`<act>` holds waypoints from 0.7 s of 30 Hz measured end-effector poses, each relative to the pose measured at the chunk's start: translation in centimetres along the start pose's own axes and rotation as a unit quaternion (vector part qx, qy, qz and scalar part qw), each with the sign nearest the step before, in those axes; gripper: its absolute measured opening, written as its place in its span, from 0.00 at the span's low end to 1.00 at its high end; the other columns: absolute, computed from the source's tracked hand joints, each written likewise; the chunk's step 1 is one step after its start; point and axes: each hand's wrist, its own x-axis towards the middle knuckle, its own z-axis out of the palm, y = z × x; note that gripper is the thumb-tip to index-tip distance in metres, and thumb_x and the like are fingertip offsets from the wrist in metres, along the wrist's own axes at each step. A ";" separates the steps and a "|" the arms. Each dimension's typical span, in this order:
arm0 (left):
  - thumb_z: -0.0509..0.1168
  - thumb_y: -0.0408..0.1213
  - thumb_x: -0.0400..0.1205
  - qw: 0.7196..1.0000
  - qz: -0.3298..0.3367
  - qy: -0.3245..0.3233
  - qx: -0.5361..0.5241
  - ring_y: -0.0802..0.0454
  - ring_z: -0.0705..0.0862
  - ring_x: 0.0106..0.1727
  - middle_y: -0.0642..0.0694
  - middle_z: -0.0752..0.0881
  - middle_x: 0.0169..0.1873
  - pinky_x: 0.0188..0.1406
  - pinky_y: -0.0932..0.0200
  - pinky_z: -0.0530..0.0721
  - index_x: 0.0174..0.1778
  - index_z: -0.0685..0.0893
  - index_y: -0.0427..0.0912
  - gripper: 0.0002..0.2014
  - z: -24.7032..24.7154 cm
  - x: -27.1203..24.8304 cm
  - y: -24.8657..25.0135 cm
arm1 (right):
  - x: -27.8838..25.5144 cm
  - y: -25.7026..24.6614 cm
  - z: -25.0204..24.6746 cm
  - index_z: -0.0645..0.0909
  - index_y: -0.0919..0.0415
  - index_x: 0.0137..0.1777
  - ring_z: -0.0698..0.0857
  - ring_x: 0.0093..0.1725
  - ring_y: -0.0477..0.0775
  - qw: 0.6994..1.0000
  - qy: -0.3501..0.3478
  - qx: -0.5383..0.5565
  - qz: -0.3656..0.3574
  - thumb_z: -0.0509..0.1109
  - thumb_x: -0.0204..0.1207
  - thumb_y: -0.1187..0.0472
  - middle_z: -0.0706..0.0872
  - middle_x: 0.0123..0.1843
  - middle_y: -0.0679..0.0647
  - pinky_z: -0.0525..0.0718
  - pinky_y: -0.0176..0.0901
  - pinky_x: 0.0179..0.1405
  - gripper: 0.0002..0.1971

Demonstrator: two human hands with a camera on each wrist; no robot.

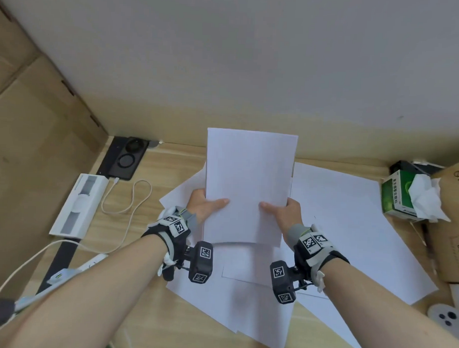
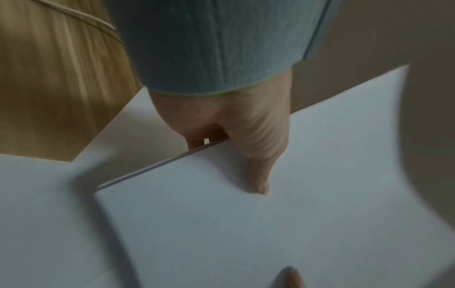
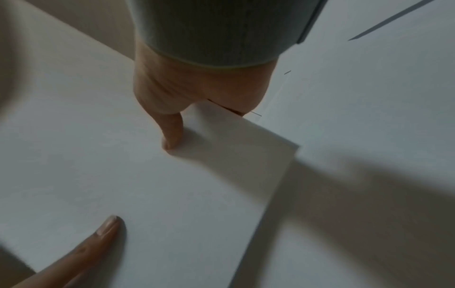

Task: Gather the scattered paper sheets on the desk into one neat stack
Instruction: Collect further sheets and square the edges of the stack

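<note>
A stack of white paper sheets point(image 1: 249, 185) is held up above the desk, tilted towards me. My left hand point(image 1: 205, 205) grips its left edge, thumb on top and fingers hidden behind; the left wrist view shows the thumb point(image 2: 258, 175) pressing the stack point(image 2: 270, 224). My right hand point(image 1: 283, 211) grips the right edge the same way, with its thumb point(image 3: 172, 134) on the stack point(image 3: 123, 165). Several loose white sheets point(image 1: 351, 230) still lie spread on the wooden desk point(image 1: 145, 327) beneath and to the right, overlapping at angles.
A white box point(image 1: 76, 205) and white cable point(image 1: 128, 196) lie at the left, a black charger pad point(image 1: 125, 157) behind. At the right stand a green tissue box point(image 1: 404, 195) and a cardboard box point(image 1: 453, 220). A white device point(image 1: 446, 315) sits bottom right. A wall point(image 1: 253, 57) rises behind.
</note>
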 end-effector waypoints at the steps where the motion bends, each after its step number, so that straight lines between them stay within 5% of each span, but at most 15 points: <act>1: 0.75 0.33 0.75 1.000 0.001 -0.003 0.014 0.64 0.88 0.29 0.46 0.89 0.37 0.25 0.73 0.82 0.51 0.87 0.30 0.12 -0.3 0.0 0.0 | -0.2 0.0 0.0 0.84 0.59 0.44 0.89 0.45 0.62 1.000 -0.001 -0.018 0.004 0.80 0.68 0.68 0.91 0.48 0.61 0.89 0.54 0.49 0.09; 3: 0.75 0.39 0.75 0.999 -0.002 0.007 0.042 0.58 0.88 0.34 0.44 0.88 0.38 0.28 0.72 0.81 0.49 0.87 0.29 0.15 -1.1 0.3 -0.5 | -0.5 0.6 0.0 0.83 0.62 0.47 0.88 0.42 0.60 0.998 0.001 -0.053 0.025 0.80 0.70 0.65 0.90 0.45 0.59 0.88 0.50 0.44 0.10; 5: 0.75 0.45 0.75 0.996 -0.035 0.039 0.075 0.49 0.88 0.48 0.42 0.89 0.47 0.42 0.64 0.85 0.55 0.86 0.34 0.20 -2.1 1.2 -1.9 | -0.8 1.5 -0.2 0.82 0.65 0.49 0.85 0.37 0.55 0.995 0.006 -0.084 0.050 0.79 0.72 0.64 0.87 0.44 0.59 0.85 0.45 0.39 0.10; 8: 0.73 0.44 0.74 0.968 -0.120 0.108 0.194 0.40 0.83 0.63 0.39 0.83 0.64 0.62 0.48 0.83 0.68 0.78 0.38 0.27 -5.0 2.6 -5.2 | -0.6 3.8 -0.5 0.84 0.70 0.51 0.83 0.39 0.57 0.990 0.011 -0.119 0.070 0.76 0.73 0.68 0.89 0.49 0.67 0.86 0.55 0.51 0.10; 12: 0.70 0.43 0.65 0.916 -0.162 0.182 0.318 0.37 0.81 0.63 0.38 0.79 0.65 0.58 0.45 0.86 0.75 0.69 0.41 0.39 -8.0 3.6 -8.0 | -0.6 6.1 -0.3 0.81 0.79 0.57 0.86 0.45 0.63 0.987 0.029 -0.131 0.085 0.75 0.73 0.70 0.89 0.50 0.71 0.84 0.61 0.60 0.16; 16: 0.70 0.42 0.62 0.906 -0.164 0.202 0.333 0.37 0.84 0.53 0.38 0.82 0.56 0.47 0.47 0.88 0.62 0.75 0.37 0.31 -8.9 5.7 -7.3 | -0.5 6.9 0.0 0.83 0.70 0.53 0.83 0.45 0.60 0.987 0.033 -0.115 0.105 0.76 0.73 0.70 0.86 0.47 0.64 0.83 0.60 0.57 0.10; 18: 0.69 0.43 0.62 0.894 -0.169 0.207 0.358 0.36 0.81 0.58 0.37 0.81 0.59 0.51 0.47 0.85 0.62 0.75 0.38 0.31 -8.7 6.9 -6.9 | 0.1 7.2 0.0 0.82 0.64 0.51 0.84 0.46 0.61 0.987 0.030 -0.113 0.110 0.77 0.72 0.68 0.87 0.47 0.62 0.83 0.53 0.53 0.10; 21: 0.70 0.42 0.64 0.881 -0.084 0.195 0.423 0.37 0.73 0.67 0.38 0.75 0.64 0.61 0.48 0.76 0.67 0.74 0.43 0.33 -8.0 7.6 -5.8 | 0.7 7.4 0.2 0.81 0.62 0.44 0.85 0.46 0.61 0.986 0.032 -0.127 0.103 0.78 0.72 0.68 0.86 0.43 0.59 0.83 0.51 0.52 0.08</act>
